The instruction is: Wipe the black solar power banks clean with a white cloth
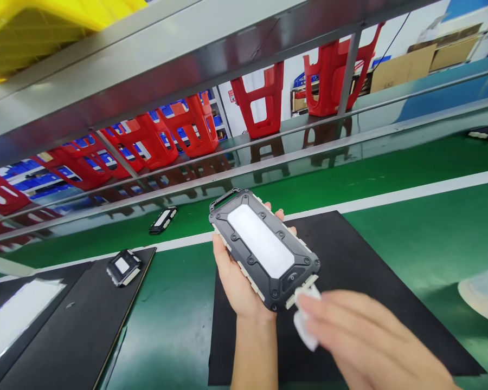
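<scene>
My right fingers [323, 314], pinched together, grip a white wad [307, 327] at the near end of a black device [264, 244]. My left fingers [280, 215], curled around its long edges, cradle it over a black mat [341, 271] on the green table [174, 303].

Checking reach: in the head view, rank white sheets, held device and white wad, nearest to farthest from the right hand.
1. White wad: in the right hand.
2. Held device: in the left hand.
3. White sheets: far left.
</scene>
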Available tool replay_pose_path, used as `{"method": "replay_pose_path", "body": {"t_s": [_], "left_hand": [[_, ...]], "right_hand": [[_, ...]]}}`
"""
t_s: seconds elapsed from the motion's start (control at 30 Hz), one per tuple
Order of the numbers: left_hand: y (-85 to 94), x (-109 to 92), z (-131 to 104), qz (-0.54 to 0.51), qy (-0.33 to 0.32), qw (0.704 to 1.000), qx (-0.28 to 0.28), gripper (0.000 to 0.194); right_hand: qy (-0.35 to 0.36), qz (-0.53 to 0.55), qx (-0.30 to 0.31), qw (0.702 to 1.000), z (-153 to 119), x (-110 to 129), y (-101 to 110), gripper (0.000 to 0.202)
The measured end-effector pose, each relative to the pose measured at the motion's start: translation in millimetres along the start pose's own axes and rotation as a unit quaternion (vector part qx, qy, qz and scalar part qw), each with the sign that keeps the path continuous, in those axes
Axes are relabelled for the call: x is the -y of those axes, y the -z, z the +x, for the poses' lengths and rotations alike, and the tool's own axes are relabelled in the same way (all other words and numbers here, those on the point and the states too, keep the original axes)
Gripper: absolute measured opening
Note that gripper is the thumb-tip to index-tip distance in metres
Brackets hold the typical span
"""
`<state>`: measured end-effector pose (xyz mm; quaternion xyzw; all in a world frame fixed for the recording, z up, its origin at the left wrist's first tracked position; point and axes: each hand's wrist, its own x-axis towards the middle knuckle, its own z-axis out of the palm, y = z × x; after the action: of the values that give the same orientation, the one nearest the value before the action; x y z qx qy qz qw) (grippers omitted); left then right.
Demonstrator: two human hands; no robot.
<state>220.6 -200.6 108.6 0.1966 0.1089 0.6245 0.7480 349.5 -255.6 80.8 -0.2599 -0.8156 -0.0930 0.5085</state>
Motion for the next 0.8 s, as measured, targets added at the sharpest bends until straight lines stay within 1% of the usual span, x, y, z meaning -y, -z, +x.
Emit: {"method": "replay_pose_path", "body": {"t_s": [0.03,0.07,0.1,0.13,0.2,0.23,0.27,0.3,0.33,0.37,0.43,0.47,0.5,0.57,0.6,0.63,0.7,0.73,0.77,0.8], "left_hand": [[0.1,0,0,0.003,-0.008,1.0,-0.014,0.061],[0.2,1,0,0.005,-0.012,1.0,-0.024,0.061],[0.3,1,0,0.007,-0.01,1.0,-0.025,0.061],[0.3,1,0,0.008,-0.004,1.0,-0.018,0.062],[0.4,2,1,0.007,0.0,1.0,-0.005,0.06],[0.4,2,1,0.008,0.0,1.0,-0.008,0.059],[0.4,2,1,0.012,-0.001,1.0,-0.019,0.059],[0.3,2,1,0.015,-0.004,0.999,-0.032,0.06],[0.3,2,2,0.019,-0.007,0.999,-0.042,0.061],[0.1,3,1,0.023,-0.009,0.999,-0.046,0.061],[-0.2,3,1,0.025,-0.022,0.998,-0.046,0.06],[-0.5,3,1,0.024,-0.029,0.998,-0.041,0.059],[-0.9,3,0,0.023,-0.026,0.999,-0.031,0.06],[-2.1,3,0,0.017,-0.006,1.0,-0.011,0.062],[-3.0,2,0,0.01,0.007,1.0,-0.001,0.064],[-3.9,2,0,0.003,0.017,1.0,0.007,0.065],[-5.7,1,0,-0.004,0.027,1.0,0.012,0.067],[-6.3,0,0,-0.004,0.027,1.0,0.01,0.066],[-6.5,0,0,0.0,0.024,1.0,0.004,0.066],[-6.4,-1,0,0.003,0.014,1.0,-0.005,0.064]], "right_hand": [[-0.024,-0.021,-0.035,0.999,1,-3,-1,0.025],[-0.037,-0.028,-0.054,0.997,1,-3,-3,0.024],[-0.039,-0.023,-0.056,0.997,1,-1,-5,0.025],[-0.039,-0.013,-0.043,0.998,1,2,-5,0.027],[-0.024,0.015,0.028,0.999,1,10,-4,0.036],[-0.023,0.026,0.064,0.997,1,13,-3,0.041],[-0.021,0.03,0.084,0.996,1,14,-1,0.042],[-0.02,0.026,0.081,0.996,2,12,0,0.041],[-0.02,0.014,0.06,0.998,2,9,1,0.038],[-0.025,-0.003,0.025,0.999,3,5,1,0.034],[-0.046,-0.041,-0.047,0.997,3,-3,-2,0.027],[-0.045,-0.051,-0.066,0.996,3,-5,-5,0.026],[-0.034,-0.05,-0.056,0.997,2,-5,-8,0.025],[-0.014,-0.02,-0.012,1.0,-1,2,-17,0.026],[-0.006,0.005,-0.012,1.0,-4,7,-22,0.03],[-0.008,0.027,-0.025,0.999,-6,11,-27,0.034],[-0.008,0.055,-0.099,0.994,-11,16,-34,0.04],[-0.015,0.054,-0.124,0.991,-13,15,-34,0.039],[-0.021,0.046,-0.128,0.99,-13,12,-32,0.036],[-0.04,0.03,-0.117,0.992,-12,8,-28,0.03]]}}
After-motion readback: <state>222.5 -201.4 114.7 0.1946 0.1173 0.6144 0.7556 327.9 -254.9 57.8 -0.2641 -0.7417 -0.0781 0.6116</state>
